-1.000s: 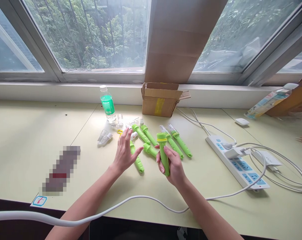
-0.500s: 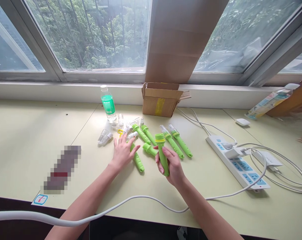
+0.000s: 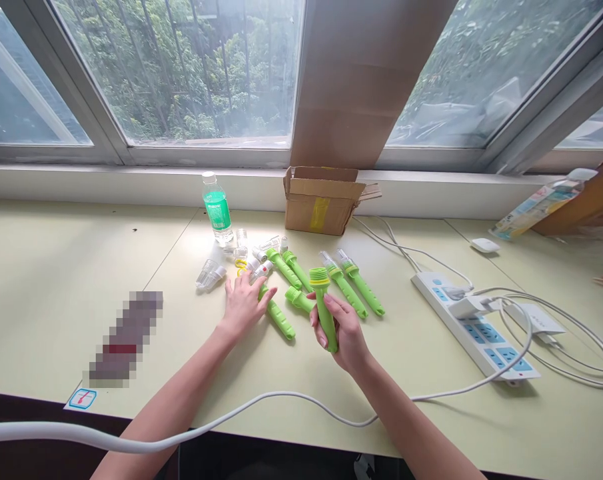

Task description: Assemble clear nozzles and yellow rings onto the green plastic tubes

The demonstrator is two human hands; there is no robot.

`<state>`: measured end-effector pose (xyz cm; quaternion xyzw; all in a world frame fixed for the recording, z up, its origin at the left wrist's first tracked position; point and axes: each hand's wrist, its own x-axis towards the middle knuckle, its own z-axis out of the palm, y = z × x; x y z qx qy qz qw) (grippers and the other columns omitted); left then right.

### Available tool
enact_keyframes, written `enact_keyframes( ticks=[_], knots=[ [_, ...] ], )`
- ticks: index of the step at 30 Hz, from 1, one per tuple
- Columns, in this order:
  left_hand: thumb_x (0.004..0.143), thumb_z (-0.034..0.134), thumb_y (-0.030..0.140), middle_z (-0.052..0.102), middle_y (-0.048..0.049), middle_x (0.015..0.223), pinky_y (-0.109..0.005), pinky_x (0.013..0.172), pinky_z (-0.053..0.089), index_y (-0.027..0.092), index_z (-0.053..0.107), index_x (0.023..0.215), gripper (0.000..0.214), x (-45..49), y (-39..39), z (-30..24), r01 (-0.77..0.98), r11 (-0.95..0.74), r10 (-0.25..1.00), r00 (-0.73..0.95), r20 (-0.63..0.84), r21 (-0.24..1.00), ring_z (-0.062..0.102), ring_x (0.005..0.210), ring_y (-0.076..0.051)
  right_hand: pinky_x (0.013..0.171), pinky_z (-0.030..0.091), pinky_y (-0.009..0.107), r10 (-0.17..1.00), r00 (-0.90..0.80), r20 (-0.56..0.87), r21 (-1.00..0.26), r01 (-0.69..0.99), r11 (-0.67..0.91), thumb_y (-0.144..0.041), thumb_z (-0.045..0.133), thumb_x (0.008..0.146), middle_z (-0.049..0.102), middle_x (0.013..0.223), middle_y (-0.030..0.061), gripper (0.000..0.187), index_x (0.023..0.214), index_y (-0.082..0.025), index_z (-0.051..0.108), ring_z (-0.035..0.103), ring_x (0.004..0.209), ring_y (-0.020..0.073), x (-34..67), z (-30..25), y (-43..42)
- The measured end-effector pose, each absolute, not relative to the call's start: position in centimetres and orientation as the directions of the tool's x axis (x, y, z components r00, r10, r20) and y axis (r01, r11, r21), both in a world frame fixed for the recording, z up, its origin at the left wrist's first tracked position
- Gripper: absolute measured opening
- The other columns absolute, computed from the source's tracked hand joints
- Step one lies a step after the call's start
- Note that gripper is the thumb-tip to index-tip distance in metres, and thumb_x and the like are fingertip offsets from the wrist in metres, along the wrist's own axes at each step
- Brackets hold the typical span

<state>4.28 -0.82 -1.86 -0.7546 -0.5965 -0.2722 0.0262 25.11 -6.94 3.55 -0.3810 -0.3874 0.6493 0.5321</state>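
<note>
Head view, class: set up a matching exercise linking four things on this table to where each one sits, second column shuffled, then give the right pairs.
Things:
1. green tube with yellow ring
2. water bottle
3. cardboard box
4. power strip

Places:
A. against the window ledge, flaps open
B. held upright in the right hand
C. far right of the green tubes, plugs in it
D. standing behind the clear caps, left of the box

Pairs: 1-B, 2-D, 3-A, 4-C
</note>
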Motion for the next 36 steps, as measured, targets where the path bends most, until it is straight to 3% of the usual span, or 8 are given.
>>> enact_keyframes(
  ticks=[6, 11, 18, 26, 36],
  knots=[
    [0.094, 0.042, 0.052, 0.055, -0.0149, 0.128, -0.054, 0.098, 0.039, 0.027, 0.065, 0.113, 0.039, 4.5, -1.1, -1.2, 0.942, -0.212, 0.937, 0.12, 0.328, 0.261, 0.048, 0.123, -0.032, 0.032, 0.029, 0.019, 0.985, -0.146, -0.086, -0.906, -0.4, -0.139, -0.044, 0.055, 0.091, 0.062, 0.059, -0.0006, 0.031, 0.1, -0.015, 0.062, 0.042, 0.03, 0.0069, 25.2, 3.4, -6.9],
    [0.095, 0.04, 0.05, 0.054, -0.0141, 0.128, -0.047, 0.095, 0.043, 0.026, 0.063, 0.118, 0.04, 4.5, -1.2, -0.6, 0.955, -0.171, 0.941, 0.085, 0.329, 0.243, 0.051, 0.119, -0.03, 0.032, 0.029, 0.019, 0.985, -0.15, -0.083, -0.903, -0.408, -0.138, -0.043, 0.055, 0.092, 0.062, 0.06, -0.0004, 0.03, 0.1, -0.015, 0.063, 0.043, 0.031, 0.0065, 25.2, 3.4, -6.9],
    [0.094, 0.04, 0.053, 0.056, -0.0125, 0.129, -0.05, 0.088, 0.043, 0.03, 0.066, 0.113, 0.04, 4.4, -1.3, -0.7, 0.974, -0.116, 0.957, 0.056, 0.285, 0.196, 0.056, 0.107, -0.031, 0.032, 0.029, 0.019, 0.986, -0.144, -0.081, -0.906, -0.402, -0.133, -0.044, 0.054, 0.092, 0.062, 0.06, -0.0004, 0.031, 0.1, -0.015, 0.062, 0.043, 0.031, 0.0064, 25.3, 3.4, -6.9],
    [0.095, 0.042, 0.05, 0.057, -0.0148, 0.119, -0.047, 0.083, 0.047, 0.028, 0.066, 0.114, 0.038, 4.3, -1.1, -0.6, 0.958, -0.14, 0.942, 0.05, 0.332, 0.25, 0.054, 0.113, -0.031, 0.032, 0.029, 0.019, 0.985, -0.149, -0.082, -0.903, -0.407, -0.136, -0.043, 0.055, 0.092, 0.063, 0.061, -0.0001, 0.031, 0.102, -0.015, 0.062, 0.044, 0.031, 0.0065, 25.3, 3.4, -6.8],
    [0.091, 0.047, 0.016, 0.052, -0.0143, 0.117, -0.041, 0.088, 0.051, 0.024, 0.059, 0.124, 0.036, 3.9, -1.2, 0.0, 0.936, -0.239, 0.883, 0.099, 0.458, 0.26, 0.056, 0.108, -0.028, 0.032, 0.028, 0.019, 0.986, -0.146, -0.086, -0.901, -0.41, -0.139, -0.043, 0.055, 0.092, 0.062, 0.06, -0.0004, 0.03, 0.102, -0.016, 0.062, 0.044, 0.031, 0.0067, 25.3, 3.4, -6.8]
  ],
)
